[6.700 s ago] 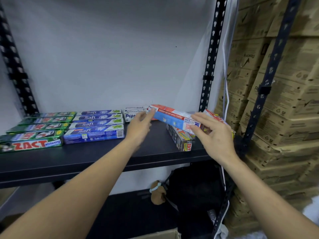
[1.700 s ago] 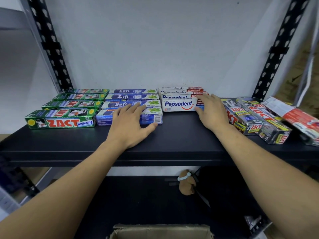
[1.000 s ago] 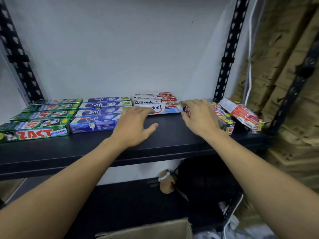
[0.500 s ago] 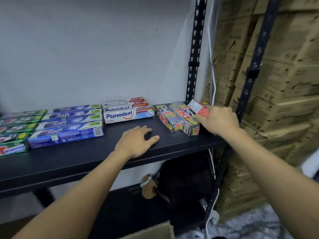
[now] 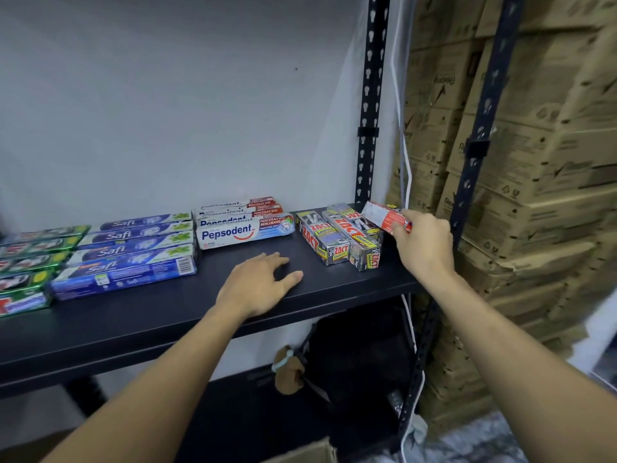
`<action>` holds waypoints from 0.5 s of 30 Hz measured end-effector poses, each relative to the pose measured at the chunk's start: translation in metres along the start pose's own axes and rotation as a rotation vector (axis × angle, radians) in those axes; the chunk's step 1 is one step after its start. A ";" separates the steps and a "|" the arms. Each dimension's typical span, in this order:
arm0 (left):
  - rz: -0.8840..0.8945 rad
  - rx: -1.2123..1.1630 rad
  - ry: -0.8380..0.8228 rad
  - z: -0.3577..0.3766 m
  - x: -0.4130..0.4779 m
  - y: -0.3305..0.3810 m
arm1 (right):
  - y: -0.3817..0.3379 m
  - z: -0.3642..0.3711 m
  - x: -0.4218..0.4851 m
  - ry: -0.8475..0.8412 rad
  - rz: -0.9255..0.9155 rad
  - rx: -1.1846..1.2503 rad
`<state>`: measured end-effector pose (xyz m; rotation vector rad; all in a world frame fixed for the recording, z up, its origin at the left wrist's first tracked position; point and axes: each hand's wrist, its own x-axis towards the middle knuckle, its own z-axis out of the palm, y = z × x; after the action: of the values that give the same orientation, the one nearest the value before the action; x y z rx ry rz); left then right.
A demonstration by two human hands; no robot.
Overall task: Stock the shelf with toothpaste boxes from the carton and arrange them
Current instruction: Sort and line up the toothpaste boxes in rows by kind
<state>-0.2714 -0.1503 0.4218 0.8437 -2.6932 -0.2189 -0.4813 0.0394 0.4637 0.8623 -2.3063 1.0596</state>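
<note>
Toothpaste box (image 5: 382, 213), red and white, is held well to the right of the Pepsodent stack (image 5: 245, 230). The right hand (image 5: 424, 242) has its fingers curled round the box's near end. The box is tilted and its far end reaches almost to the rear post (image 5: 367, 128) at the right end of the shelf (image 5: 167, 315). It sits above and just right of two silver Zact Smokers boxes (image 5: 337, 240). These lie slanted, their near ends pointing at the front edge, with a narrow bare strip between them and the Pepsodent stack.

In front of the Pepsodent stack the board is bare up to its front edge. There the left hand (image 5: 258, 284) rests palm down, fingers relaxed and spread, holding nothing.

The blue Saft boxes (image 5: 133, 248) lie in rows just left of the Pepsodent stack. Their front row reaches nearer the edge than the stack does. Farther left are green Zact boxes (image 5: 30, 262), cut off by the frame.

Far right of the Pepsodent stack, past the front post (image 5: 477, 128), brown cartons (image 5: 541, 168) are stacked close against the rack. Below the stack, a corner of an open carton (image 5: 307, 454) shows at the bottom of the view.
</note>
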 end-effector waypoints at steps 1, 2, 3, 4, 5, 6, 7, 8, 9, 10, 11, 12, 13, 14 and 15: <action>-0.001 -0.006 0.004 0.000 0.000 0.000 | 0.002 0.001 -0.001 0.024 -0.002 0.027; -0.002 -0.014 0.008 0.001 0.000 0.000 | 0.004 0.003 -0.002 0.051 -0.013 0.046; -0.003 -0.023 0.015 0.000 0.000 0.000 | 0.007 0.004 -0.003 0.076 -0.033 0.055; -0.005 -0.031 0.022 0.000 0.000 0.000 | 0.008 0.004 -0.004 0.097 -0.059 0.058; -0.004 -0.036 0.034 -0.001 0.000 0.000 | 0.008 0.002 -0.005 0.116 -0.086 0.064; -0.005 -0.040 0.048 -0.001 -0.001 0.000 | 0.007 0.000 -0.007 0.128 -0.110 0.081; -0.006 -0.046 0.066 -0.002 -0.002 0.000 | 0.005 -0.003 -0.009 0.135 -0.131 0.106; -0.007 -0.059 0.088 -0.003 -0.004 0.001 | 0.002 -0.007 -0.012 0.139 -0.150 0.129; -0.010 -0.086 0.111 -0.004 -0.007 0.001 | -0.003 -0.010 -0.015 0.139 -0.172 0.152; -0.015 -0.129 0.136 -0.005 -0.009 0.002 | -0.008 -0.012 -0.020 0.132 -0.198 0.178; -0.024 -0.188 0.168 -0.007 -0.012 0.002 | -0.013 -0.013 -0.024 0.119 -0.221 0.205; -0.047 -0.257 0.206 -0.009 -0.014 0.002 | -0.018 -0.013 -0.029 0.102 -0.241 0.236; -0.080 -0.335 0.250 -0.012 -0.015 0.001 | -0.023 -0.012 -0.033 0.079 -0.256 0.276; -0.123 -0.415 0.294 -0.015 -0.018 -0.002 | -0.028 -0.011 -0.038 0.052 -0.266 0.328; -0.162 -0.488 0.334 -0.018 -0.021 -0.004 | -0.033 -0.009 -0.043 0.024 -0.274 0.388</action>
<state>-0.2469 -0.1428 0.4323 0.8506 -2.1299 -0.6745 -0.4263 0.0447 0.4588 1.2622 -1.9178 1.4007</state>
